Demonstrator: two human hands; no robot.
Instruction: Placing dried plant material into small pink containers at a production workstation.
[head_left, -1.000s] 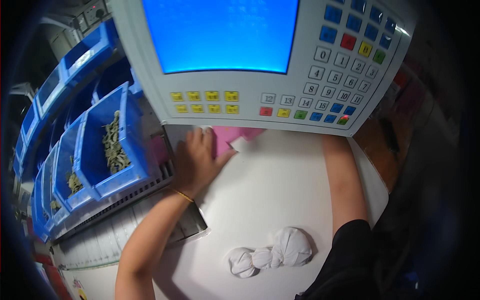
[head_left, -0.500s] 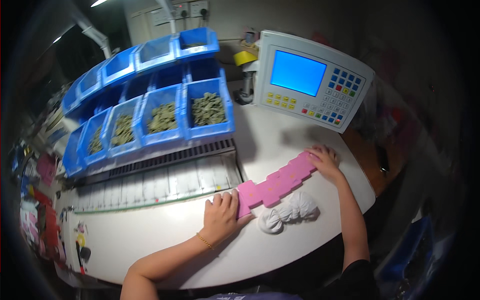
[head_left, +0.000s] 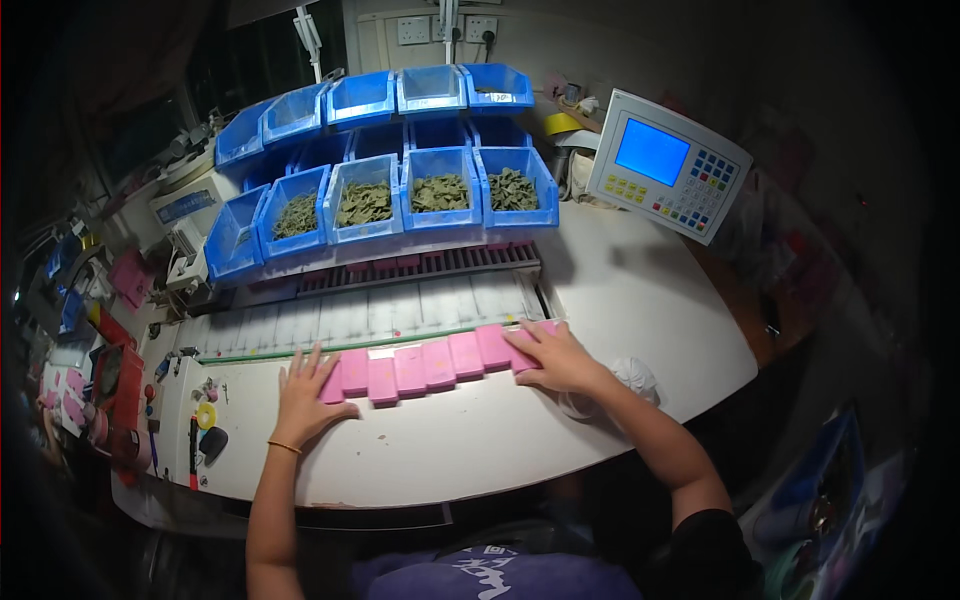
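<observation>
A staggered row of several pink rectangular blocks (head_left: 410, 368) lies along the near side of a slotted metal track (head_left: 300, 326) on the white worktop (head_left: 420, 460). My left hand (head_left: 312, 395) grips the row's left end, thumb along the near side and fingers beyond. At the other end my right hand (head_left: 545, 355) holds the end blocks, fingers over them. A white cloth bundle (head_left: 633, 378) sits partly hidden under my right forearm.
Blue bins (head_left: 435, 185) in tiers, several holding grey-green pieces, stand behind the track. A control panel (head_left: 668, 160) with a blue screen is at right. Small tools (head_left: 195, 450) and red trays (head_left: 130, 400) lie at left, a blue bin (head_left: 830, 480) lower right.
The view has pulled back from the control panel. The pink row has slid left along the track, between both hands; my right hand has moved left toward the cloth bundle.
</observation>
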